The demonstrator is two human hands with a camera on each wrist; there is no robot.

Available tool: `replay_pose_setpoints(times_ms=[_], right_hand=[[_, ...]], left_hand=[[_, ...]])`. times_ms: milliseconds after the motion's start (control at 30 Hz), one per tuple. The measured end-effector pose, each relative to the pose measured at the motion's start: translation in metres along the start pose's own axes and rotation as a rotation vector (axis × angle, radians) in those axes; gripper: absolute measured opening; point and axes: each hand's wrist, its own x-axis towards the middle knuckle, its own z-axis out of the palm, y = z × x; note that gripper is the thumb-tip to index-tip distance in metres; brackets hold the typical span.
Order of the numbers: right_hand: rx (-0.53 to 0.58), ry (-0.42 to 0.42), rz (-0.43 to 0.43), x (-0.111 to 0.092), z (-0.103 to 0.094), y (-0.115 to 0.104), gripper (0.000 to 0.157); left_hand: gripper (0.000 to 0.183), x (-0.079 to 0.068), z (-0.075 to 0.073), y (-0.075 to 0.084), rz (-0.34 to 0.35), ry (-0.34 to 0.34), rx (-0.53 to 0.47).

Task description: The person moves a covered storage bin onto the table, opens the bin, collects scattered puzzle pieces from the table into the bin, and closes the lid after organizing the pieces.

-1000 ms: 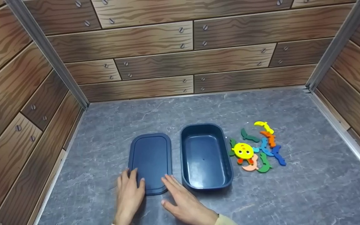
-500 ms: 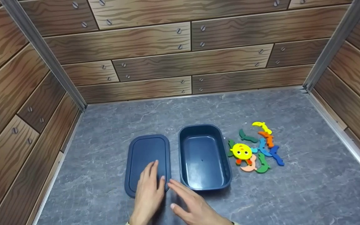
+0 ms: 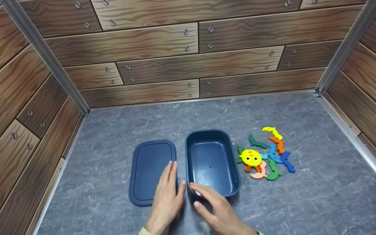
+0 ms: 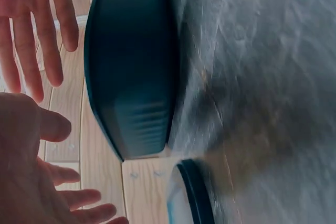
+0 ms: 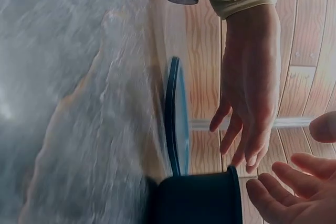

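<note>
A dark blue oblong box point(image 3: 212, 160) stands with its open top up, and its flat matching lid point(image 3: 148, 169) lies to its left. Over the lid's near right edge is my left hand point(image 3: 167, 199), fingers straight and pointing away from me. My right hand point(image 3: 219, 210) hovers at the box's near left corner with relaxed fingers, overlapping the rim. In the left wrist view both hands are raised off the tabletop, apart from the box wall point(image 4: 131, 66). The right wrist view shows the lid point(image 5: 175, 119) flat behind the box. Neither hand holds anything.
Right of the box lies a loose cluster of toy pieces: a yellow round piece with a face point(image 3: 251, 158) and several curved ones, among them a yellow point(image 3: 273, 132), an orange point(image 3: 277, 144) and a blue piece point(image 3: 287, 162). Wood-patterned walls point(image 3: 155, 71) enclose the grey tabletop point(image 3: 109, 137).
My left hand has moved right, from the lid's left edge across to its right edge. My right hand has shifted right, from the lid to the box's near corner. Box and toys stay put.
</note>
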Motion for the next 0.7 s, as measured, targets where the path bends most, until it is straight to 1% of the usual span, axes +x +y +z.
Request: replay_pose_setpoints(times_ms=[100,267,367,533,633,700], right_hand=[[-0.019,0.037,0.012,-0.002,-0.006,0.001,0.041],[-0.024,0.083,0.049,-0.005,-0.016,0.005,0.041],[-0.030,0.111,0.059,-0.007,-0.021,0.008,0.040],[-0.006,0.124,0.114,-0.010,-0.026,0.010,0.038],[0.006,0.127,0.137,-0.012,-0.028,0.012,0.037],[0.010,0.134,0.148,-0.014,-0.029,0.013,0.036]], left_hand=[[0.063,0.005,0.005,0.004,0.020,-0.013,0.019],[0.065,0.012,0.013,0.012,0.005,-0.055,0.079],[0.066,0.016,0.017,0.016,0.013,-0.069,0.116],[0.064,0.020,0.023,0.021,0.027,-0.067,0.201],[0.063,0.022,0.026,0.022,0.024,-0.063,0.243],[0.062,0.022,0.028,0.023,0.017,-0.072,0.259]])
